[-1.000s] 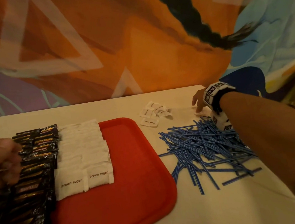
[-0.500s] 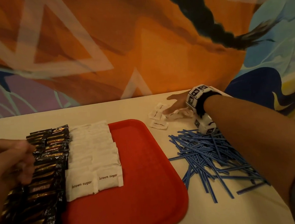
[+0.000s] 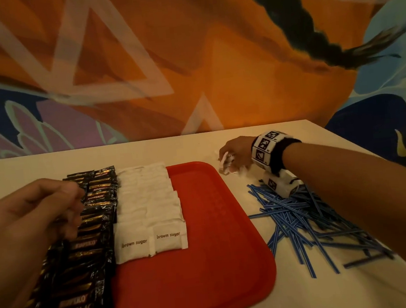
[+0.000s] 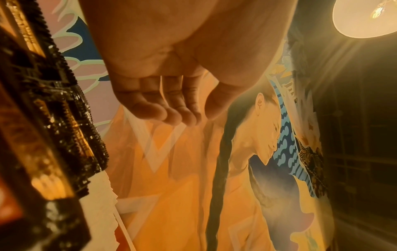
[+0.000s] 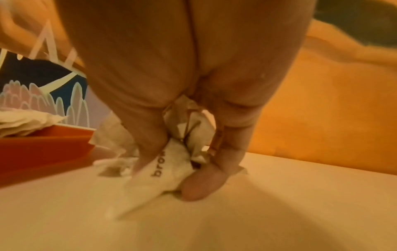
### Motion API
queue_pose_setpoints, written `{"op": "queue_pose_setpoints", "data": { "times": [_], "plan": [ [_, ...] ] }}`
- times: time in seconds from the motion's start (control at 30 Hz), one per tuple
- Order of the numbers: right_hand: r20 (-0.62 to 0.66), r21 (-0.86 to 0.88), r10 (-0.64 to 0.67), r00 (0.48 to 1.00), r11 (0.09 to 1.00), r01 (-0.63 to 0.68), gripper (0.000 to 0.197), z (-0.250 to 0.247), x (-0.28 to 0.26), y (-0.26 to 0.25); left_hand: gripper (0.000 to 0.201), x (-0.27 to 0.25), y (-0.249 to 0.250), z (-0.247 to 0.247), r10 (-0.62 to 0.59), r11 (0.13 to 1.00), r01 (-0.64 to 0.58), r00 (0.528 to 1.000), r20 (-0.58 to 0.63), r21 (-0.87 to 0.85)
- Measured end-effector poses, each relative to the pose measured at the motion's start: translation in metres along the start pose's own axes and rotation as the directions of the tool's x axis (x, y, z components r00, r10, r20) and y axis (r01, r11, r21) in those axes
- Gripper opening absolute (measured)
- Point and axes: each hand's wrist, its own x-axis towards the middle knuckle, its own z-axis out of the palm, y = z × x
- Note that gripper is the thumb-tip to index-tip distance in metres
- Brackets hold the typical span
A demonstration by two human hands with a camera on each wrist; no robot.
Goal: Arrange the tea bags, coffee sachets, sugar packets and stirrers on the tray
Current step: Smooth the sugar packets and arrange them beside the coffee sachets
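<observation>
- A cluster of small white paper brown-sugar packets (image 3: pixel 227 163), which half a second ago lay loose and spread on the cream tabletop (image 3: pixel 196 147) just beyond the far right corner of the red plastic tray (image 3: pixel 205 252), is now bunched together inside the person's right hand (image 3: pixel 237 154).
- That gather suggests the last stray sugar is about to go to the tray.
- The right hand's fingers (image 5: pixel 231 135) curl down around the crumpled packets, thumb on one side, fingertips touching the table; one packet showing printed letters sticks out below the thumb, and the bundle sits on the tabletop, not yet lifted.
- On the tray, two rows of white brown-sugar packets (image 3: pixel 150 207) lie overlapped beside rows of black foil coffee sachets (image 3: pixel 92 225).
- The left hand (image 3: pixel 31 227) hovers over the sachets, fingers loosely curled and holding nothing; a second ago it sat further out to the left.
- A heap of thin blue stirrers (image 3: pixel 301 219) lies on the table right of the tray, untouched, under the right forearm.
- No tea bags can be made out.
</observation>
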Motion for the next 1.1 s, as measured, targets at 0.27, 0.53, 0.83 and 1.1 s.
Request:
{"op": "queue_pose_setpoints", "data": {
  "times": [0.27, 0.53, 0.83, 1.1],
  "plan": [
    [-0.079, 0.114, 0.071, 0.994, 0.992, -0.062, 0.018, 0.002, -0.008, -0.009, 0.077, -0.008, 0.021, 0.018, 0.008, 0.995, -0.013, 0.999, -0.052, -0.102],
    [-0.263, 0.373, 0.054, 0.963, 0.927, 0.05, 0.019, -0.033, -0.03, -0.007, 0.068, -0.02, 0.043, 0.033, 0.067, 0.989, -0.077, 0.995, -0.075, -0.13],
    [-0.04, 0.159, 0.044, 0.998, 0.987, -0.038, 0.027, -0.017, -0.022, -0.028, 0.055, -0.024, 0.058, 0.034, -0.016, 0.987, 0.003, 0.997, -0.078, -0.163],
    [0.061, 0.113, -0.019, 0.998, 0.994, 0.012, 0.044, -0.009, 0.003, -0.029, 0.016, -0.025, 0.061, 0.038, -0.085, 0.983, 0.065, 0.99, -0.115, -0.169]
  ]
}}
